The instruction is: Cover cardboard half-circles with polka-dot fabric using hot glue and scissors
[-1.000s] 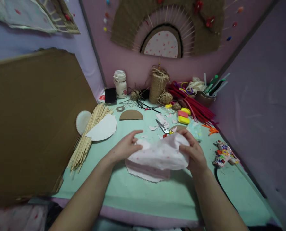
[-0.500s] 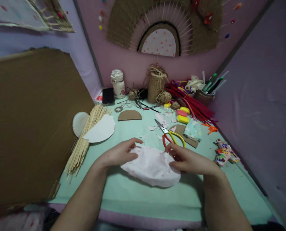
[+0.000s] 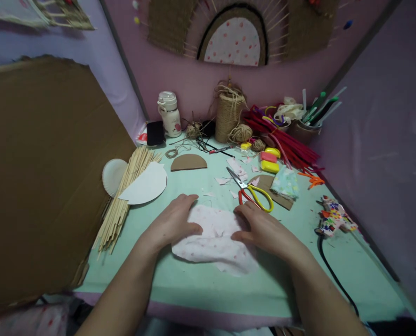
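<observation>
A white cloth with small pinkish dots lies on the pale green worktop, close to its front edge and between the two hands. It is rumpled, with a fold running across its nearer part. The left hand rests at the cloth's left side, palm down, its thumb on the fabric and its fingers along the far corner; that grip stands open, thumb and fingertips apart. The right hand mirrors it on the other side, thumb and fingers likewise spread. Whether any fabric is lightly caught under the fingers is hard to tell, as the hands cover those edges.

Just beyond the right hand lie scissors with one red and one yellow handle, the blades pointing away and to the left. Paper-like scraps are scattered beside the blades. Under the handles sits a piece of brown cardboard, partly covered by a folded blue-green cloth.

Farther back, a cardboard half-disc lies flat on its own. To the left, a white cut-out shape rests across a bundle of thin sticks, with a round white dish beside them.
</observation>
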Available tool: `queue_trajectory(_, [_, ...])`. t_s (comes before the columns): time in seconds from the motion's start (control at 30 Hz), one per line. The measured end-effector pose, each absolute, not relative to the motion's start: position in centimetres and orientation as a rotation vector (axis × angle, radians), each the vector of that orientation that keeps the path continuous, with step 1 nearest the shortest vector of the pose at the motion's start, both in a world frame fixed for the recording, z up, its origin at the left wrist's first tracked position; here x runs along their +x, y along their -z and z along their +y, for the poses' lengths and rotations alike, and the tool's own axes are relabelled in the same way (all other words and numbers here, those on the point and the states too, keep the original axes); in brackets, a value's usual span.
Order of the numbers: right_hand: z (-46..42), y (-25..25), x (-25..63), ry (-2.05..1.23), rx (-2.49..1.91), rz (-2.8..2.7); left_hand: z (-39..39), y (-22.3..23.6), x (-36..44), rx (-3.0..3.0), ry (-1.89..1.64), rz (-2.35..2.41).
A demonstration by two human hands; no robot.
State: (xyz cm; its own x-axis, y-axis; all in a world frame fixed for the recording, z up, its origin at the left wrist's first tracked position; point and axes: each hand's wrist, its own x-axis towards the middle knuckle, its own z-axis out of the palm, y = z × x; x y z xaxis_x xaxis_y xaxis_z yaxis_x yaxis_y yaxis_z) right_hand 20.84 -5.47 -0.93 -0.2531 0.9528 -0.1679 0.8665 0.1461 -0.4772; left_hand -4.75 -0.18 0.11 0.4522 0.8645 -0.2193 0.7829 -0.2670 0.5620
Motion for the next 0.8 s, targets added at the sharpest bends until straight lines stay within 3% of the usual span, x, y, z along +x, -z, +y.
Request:
queue_trajectory(0.47, [-5.7, 1.4, 19.6, -0.824, -1.926, -2.303, -0.5, 0.2, -4.4, 2.095, 0.026, 1.418])
queue_trajectory(0.63, [-5.3, 1.4, 19.9, -0.753, -1.88, -2.183, -0.2, -0.2, -4.4, 2.033, -0.168, 1.374])
queue_trajectory(0.8, [-4.6, 1.3, 20.4, -0.434, -1.634, -1.677, -0.3, -1.2, -3.8, 1.547, -0.606, 1.032])
